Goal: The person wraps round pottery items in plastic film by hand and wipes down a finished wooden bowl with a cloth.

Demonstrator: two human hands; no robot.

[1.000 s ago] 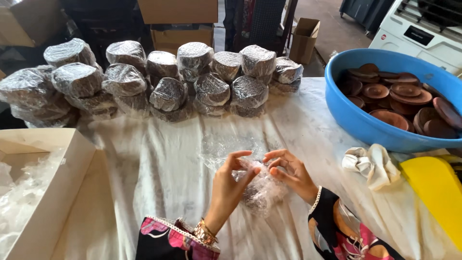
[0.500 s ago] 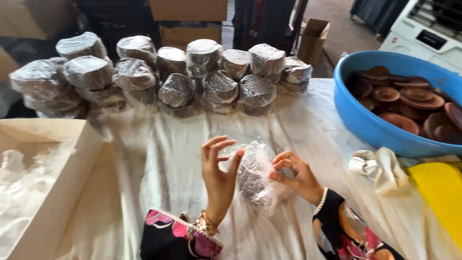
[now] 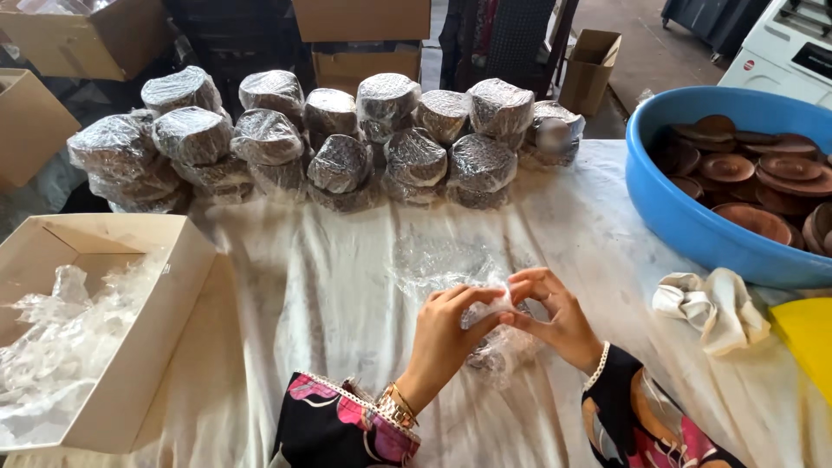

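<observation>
Head view: both hands' fingers (image 3: 485,305) are pinching film on one small clear-wrapped bundle (image 3: 494,342); many shiny wrapped bundles (image 3: 338,139) are waiting at twelve o'clock, brown clay dishes (image 3: 754,173) at two.

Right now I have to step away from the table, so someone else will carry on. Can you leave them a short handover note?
Left hand and right hand both pinch the clear wrap on one bundle lying on the white cloth.
Done: a pile of wrapped bundles at the table's far edge.
Left: this bundle's wrap is not closed; brown dishes wait unwrapped in the blue tub.
Box of clear plastic at left.
</observation>
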